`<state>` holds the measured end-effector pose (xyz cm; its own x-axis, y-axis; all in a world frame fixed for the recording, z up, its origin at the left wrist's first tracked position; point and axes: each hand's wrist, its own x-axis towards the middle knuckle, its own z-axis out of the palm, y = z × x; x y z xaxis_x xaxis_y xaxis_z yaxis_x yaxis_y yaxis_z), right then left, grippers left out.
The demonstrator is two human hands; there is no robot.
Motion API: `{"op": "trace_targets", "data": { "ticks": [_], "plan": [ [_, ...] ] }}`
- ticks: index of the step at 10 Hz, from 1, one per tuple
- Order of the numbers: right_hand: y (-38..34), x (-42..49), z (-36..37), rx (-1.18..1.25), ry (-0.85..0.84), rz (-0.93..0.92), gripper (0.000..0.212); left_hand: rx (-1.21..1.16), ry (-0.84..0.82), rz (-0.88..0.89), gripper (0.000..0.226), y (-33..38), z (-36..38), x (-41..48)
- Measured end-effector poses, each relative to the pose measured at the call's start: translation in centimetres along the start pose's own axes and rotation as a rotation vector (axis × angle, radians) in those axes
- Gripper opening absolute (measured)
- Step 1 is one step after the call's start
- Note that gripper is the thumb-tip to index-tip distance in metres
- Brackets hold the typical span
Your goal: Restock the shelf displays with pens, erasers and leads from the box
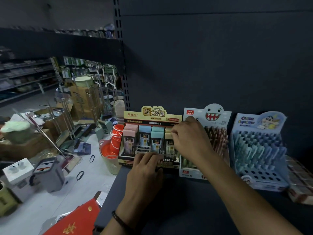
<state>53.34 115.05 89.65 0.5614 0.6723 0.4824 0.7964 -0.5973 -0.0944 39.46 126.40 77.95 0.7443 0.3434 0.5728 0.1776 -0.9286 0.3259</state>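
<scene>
A lead display box [133, 118] with a yellow header stands on the dark shelf [169, 200], filled with pink, blue, teal and cream lead cases. My left hand [145, 168] grips the box's front edge, fingers curled over it. My right hand [189, 138] pinches the cream lead case [168, 135] in the rightmost column. To the right stands a shark-face pen display [218, 133] with brownish pens. Beyond it is a blue cartoon pen display [259, 150] whose front holes are empty.
A wrapped carton [299, 180] lies at the shelf's far right. Left of the shelf, on the floor, are orange buckets [115, 141], a grey mop bucket [49, 175], boxes, mops and a red box [74, 221]. The shelf's back panel is dark.
</scene>
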Motion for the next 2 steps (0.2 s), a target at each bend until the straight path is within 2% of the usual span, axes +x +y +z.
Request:
{"op": "trace_targets", "data": {
  "ticks": [2],
  "plan": [
    [2.0, -2.7, -2.7, 0.245, 0.04, 0.04, 0.033, 0.047, -0.034, -0.036, 0.042, 1.2, -1.2, -0.2]
  ]
}}
